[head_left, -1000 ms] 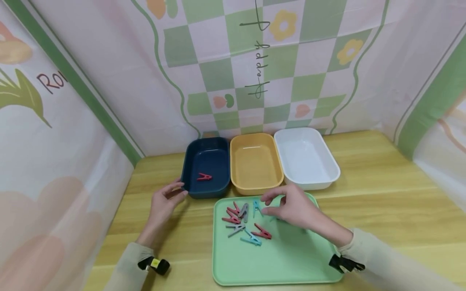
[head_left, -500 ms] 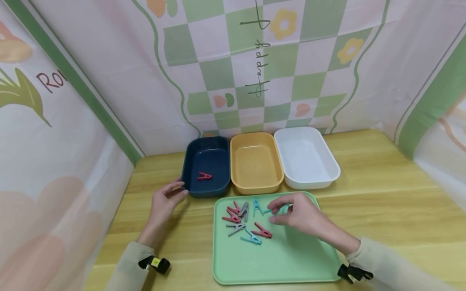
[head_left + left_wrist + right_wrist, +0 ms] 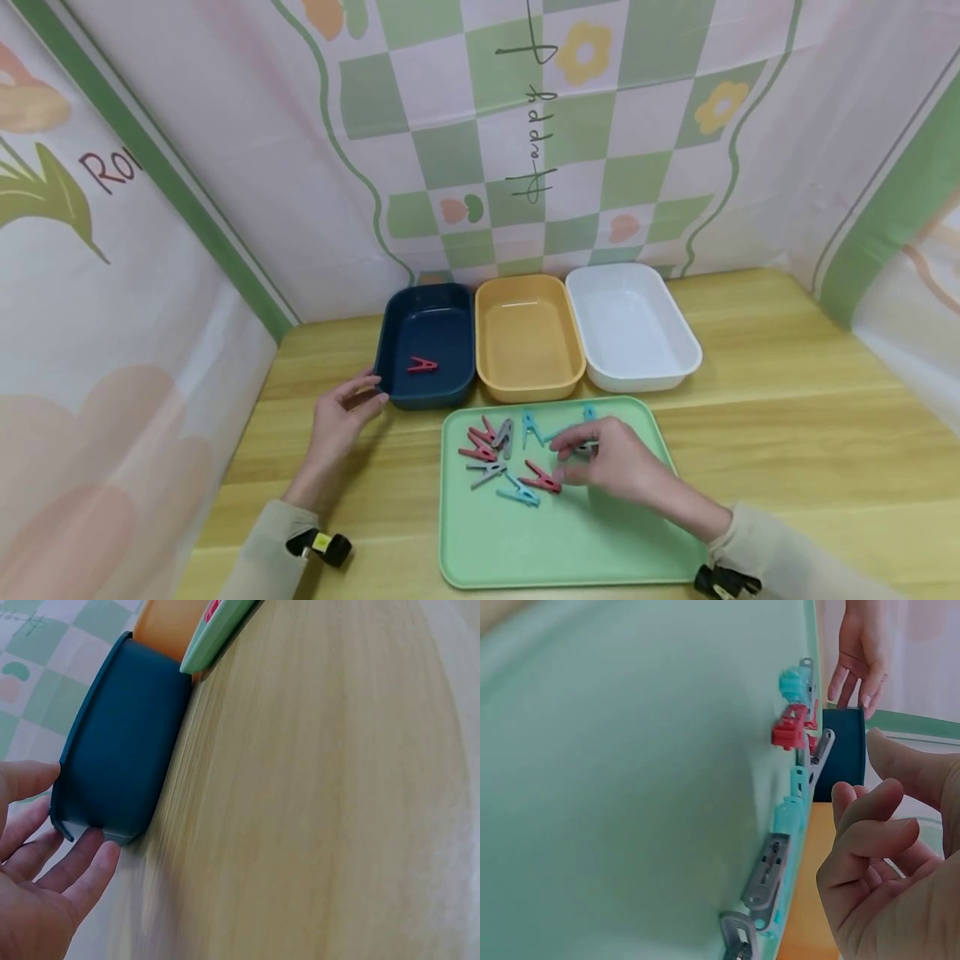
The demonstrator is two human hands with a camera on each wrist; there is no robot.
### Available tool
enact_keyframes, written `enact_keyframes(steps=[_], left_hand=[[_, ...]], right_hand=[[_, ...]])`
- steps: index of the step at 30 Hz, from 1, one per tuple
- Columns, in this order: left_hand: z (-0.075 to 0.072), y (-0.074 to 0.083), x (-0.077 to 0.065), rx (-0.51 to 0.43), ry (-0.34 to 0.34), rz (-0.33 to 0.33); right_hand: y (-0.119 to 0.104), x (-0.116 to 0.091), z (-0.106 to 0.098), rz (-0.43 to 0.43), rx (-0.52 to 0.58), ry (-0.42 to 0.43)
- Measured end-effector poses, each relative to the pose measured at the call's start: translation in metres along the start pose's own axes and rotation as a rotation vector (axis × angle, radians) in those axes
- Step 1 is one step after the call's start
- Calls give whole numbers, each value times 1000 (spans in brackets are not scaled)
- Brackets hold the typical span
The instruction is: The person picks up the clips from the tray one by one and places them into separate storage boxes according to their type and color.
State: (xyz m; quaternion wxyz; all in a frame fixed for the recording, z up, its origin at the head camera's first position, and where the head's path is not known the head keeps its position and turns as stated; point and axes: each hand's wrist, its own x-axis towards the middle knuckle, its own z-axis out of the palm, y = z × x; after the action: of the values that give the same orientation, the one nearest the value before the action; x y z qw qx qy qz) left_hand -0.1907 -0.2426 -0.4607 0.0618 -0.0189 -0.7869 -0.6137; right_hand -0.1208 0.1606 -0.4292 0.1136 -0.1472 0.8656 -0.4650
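Note:
My left hand (image 3: 337,425) touches the near left corner of a navy bin (image 3: 431,401) with its fingertips; in the left wrist view the thumb and fingers spread around the bin's end. One red clothespin (image 3: 422,364) lies inside that bin. My right hand (image 3: 618,462) hovers above a green tray (image 3: 562,546), thumb and fingers apart with nothing between them. Just left of its thumb is another red clothespin (image 3: 540,477). Blue clothespins (image 3: 519,492), grey clothespins (image 3: 487,472) and more red ones are scattered on the tray's far half, some partly hidden behind the right hand.
A yellow bin (image 3: 530,392) and a white bin (image 3: 645,382) stand in a row right of the navy one, behind the tray. All rest on a wooden table (image 3: 787,417). A patterned cloth (image 3: 510,150) hangs close behind the bins.
My right hand first shifts right over the tray, away from the upper blue clothespin, then comes slightly nearer, beside the red clothespin. The left hand stays at the navy bin.

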Motion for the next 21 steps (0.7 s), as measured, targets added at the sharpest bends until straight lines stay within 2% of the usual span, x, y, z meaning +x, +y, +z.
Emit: enact_keyframes(steps=[11,21], left_hand=[[-1,0,0,24,-9,5],[-1,0,0,18,0,-1]], right_hand=[[6,-1,10,47,-8,-10],[13,0,19,17,-100,-27]])
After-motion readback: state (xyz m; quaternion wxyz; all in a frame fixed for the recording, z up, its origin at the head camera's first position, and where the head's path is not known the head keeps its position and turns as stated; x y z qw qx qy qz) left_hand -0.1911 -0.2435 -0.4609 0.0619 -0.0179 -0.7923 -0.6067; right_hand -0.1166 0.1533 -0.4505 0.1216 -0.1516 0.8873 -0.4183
